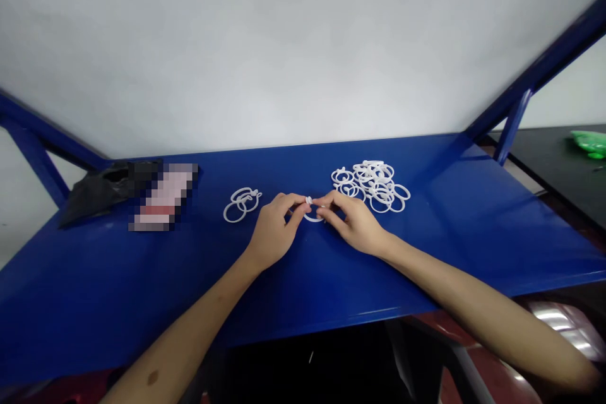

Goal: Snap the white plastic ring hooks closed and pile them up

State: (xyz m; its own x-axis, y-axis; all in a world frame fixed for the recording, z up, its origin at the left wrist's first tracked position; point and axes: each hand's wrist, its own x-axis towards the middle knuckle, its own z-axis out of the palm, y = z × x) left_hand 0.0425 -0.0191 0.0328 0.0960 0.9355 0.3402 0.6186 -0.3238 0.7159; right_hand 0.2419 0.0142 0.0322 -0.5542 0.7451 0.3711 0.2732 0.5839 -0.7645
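Note:
Between my hands, just above the blue table, is a white plastic ring (313, 218) with a small knob-like piece at its top. My left hand (276, 227) pinches the small piece from the left with thumb and fingertips. From the right, my right hand (354, 222) has its thumb and index finger closed on the ring near the same piece. My fingers cover part of the ring. Left of my left hand lie a few similar white rings (235, 212), overlapping. A larger pile of white rings (379, 184) sits just beyond my right hand.
The blue table (303, 290) meets a pale wall (293, 50). A black plastic bag (106, 192) and a blurred-out pinkish item (165, 196) lie at the left. Blue braces (514, 126) rise at both sides. A dark table (558, 164) with a green object (589, 142) stands right.

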